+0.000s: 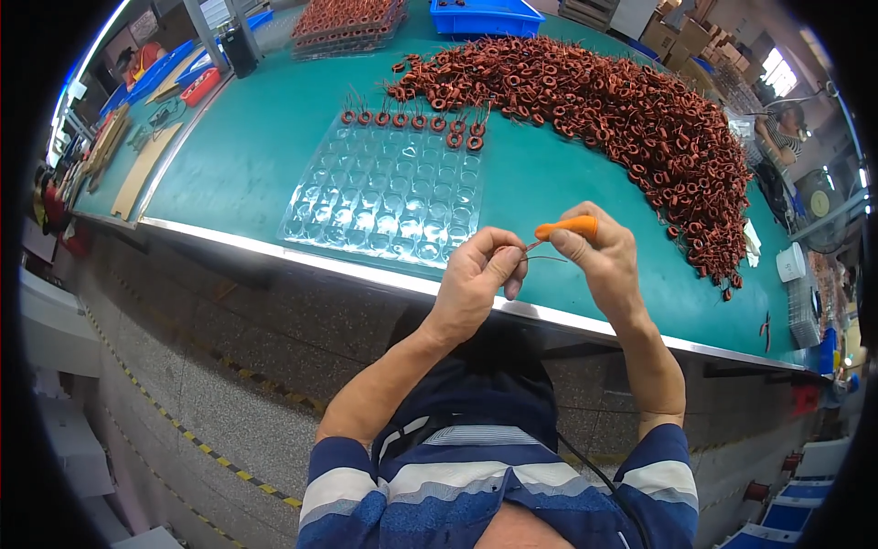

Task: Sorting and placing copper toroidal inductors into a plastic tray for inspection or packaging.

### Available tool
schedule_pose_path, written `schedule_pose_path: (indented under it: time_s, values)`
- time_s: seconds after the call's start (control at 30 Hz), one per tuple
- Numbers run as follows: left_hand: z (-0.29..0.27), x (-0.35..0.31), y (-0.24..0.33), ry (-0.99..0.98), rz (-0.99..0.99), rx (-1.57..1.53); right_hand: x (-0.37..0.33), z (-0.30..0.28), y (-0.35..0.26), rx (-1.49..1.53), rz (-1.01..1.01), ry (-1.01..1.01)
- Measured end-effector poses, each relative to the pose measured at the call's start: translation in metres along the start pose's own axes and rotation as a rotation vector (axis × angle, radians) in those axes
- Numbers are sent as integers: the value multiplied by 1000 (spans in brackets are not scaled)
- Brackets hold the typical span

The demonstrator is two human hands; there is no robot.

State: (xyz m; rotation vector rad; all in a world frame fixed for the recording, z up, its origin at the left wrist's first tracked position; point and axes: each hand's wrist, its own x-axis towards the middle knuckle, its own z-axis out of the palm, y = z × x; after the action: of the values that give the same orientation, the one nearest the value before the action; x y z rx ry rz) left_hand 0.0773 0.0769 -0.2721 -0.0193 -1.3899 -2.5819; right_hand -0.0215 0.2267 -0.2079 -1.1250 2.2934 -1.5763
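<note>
Over the front edge of the green table, my left hand [482,273] is closed in a pinch on a small part with thin wire leads [547,258]. The fingers cover most of that part, so its body is hidden. My right hand [599,256] grips an orange-handled hand tool [569,228], whose tip points at the left fingertips. Left of the hands lies a clear plastic tray [384,206] with round pockets. Copper-red wire-wound ring coils [419,121] fill its far row, with a couple more at the right of the second row.
A large heap of red ring coils [622,119] spreads over the table's right side. At the back are stacked filled trays [347,32] and a blue bin [487,18]. Pliers [765,331] and a white tub [790,263] lie far right. Other people sit beyond.
</note>
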Motion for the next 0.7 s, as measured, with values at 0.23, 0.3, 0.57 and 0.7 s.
schedule_pose_path:
  time_s: [0.23, 0.3, 0.57, 0.7]
  values:
    - [-7, -6, 0, -54, 89, 63, 10, 16, 26, 464, 228, -33]
    - [-11, -7, 4, -102, 105, 106, 8, 19, 22, 438, 198, -13]
    - [-16, -4, 9, -48, 131, 216, -16, 23, 36, 407, 217, -137]
    - [-7, -7, 10, -55, 110, 266, -19, 36, 40, 403, 150, -110]
